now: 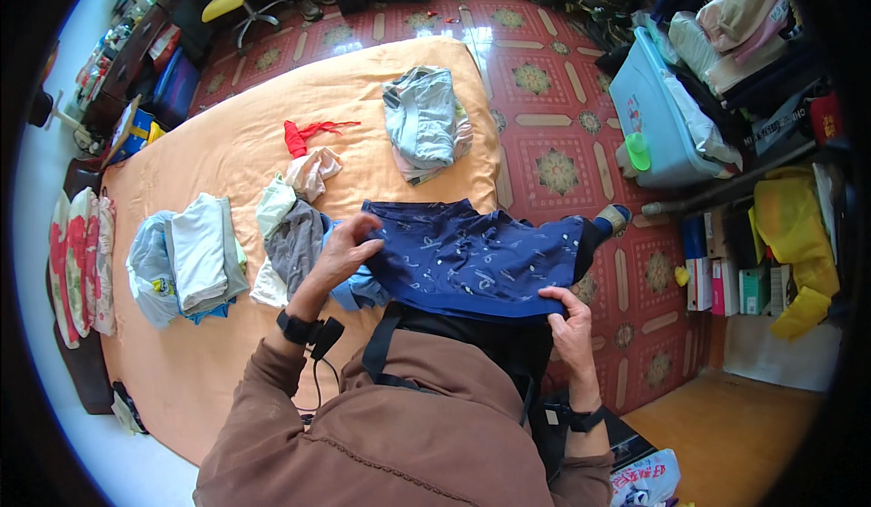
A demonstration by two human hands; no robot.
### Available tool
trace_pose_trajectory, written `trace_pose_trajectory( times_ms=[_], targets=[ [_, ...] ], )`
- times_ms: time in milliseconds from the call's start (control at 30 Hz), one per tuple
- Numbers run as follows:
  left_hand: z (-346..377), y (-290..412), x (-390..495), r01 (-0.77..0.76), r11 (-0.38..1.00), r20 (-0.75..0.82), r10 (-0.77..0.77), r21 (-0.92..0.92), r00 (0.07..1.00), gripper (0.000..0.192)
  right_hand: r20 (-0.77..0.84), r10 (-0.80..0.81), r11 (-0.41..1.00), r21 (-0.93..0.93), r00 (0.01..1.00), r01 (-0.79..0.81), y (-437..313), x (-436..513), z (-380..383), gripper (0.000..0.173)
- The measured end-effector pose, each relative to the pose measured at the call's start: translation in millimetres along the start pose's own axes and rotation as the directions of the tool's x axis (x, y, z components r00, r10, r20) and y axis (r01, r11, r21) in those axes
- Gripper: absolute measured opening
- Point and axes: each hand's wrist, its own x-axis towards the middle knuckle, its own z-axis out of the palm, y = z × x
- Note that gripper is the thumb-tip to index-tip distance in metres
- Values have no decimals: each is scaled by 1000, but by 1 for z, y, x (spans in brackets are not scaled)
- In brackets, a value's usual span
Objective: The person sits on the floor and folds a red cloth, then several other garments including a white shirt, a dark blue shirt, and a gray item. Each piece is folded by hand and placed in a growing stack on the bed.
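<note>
Navy patterned shorts lie spread across my lap and thighs, with their plain blue waistband toward my body. My right hand pinches the waistband's right corner between thumb and fingers. At the left edge of the shorts is my left hand, slightly blurred, thumb and forefinger apart; its other fingers are partly hidden. Just beyond that hand, a loose heap on the bed holds a grey garment, a pale green one and a blue one, the last partly under the shorts.
Folded clothes form a stack near the corner of the orange-sheeted bed. Another stack stands left, and red cloth lies mid-bed. A light blue storage bin and several binders line the right side.
</note>
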Motion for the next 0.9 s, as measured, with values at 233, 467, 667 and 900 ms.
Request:
trace_pose_trajectory(
  times_ms=[233,467,667,900],
  targets=[
    [113,78,50,-134,961,394,224,-242,891,41,19,-84,994,-63,996,85,-26,12,12,39],
    [172,97,34,-381,906,415,424,-185,805,40,-124,-118,992,30,985,122,-21,15,19,60],
    [157,91,25,-630,776,530,551,-39,645,64,-88,26,981,193,996,-8,-23,14,22,61],
    [158,77,20,-711,667,636,454,221,624,47,163,184,959,-246,969,-141,-50,13,6,68]
  ],
)
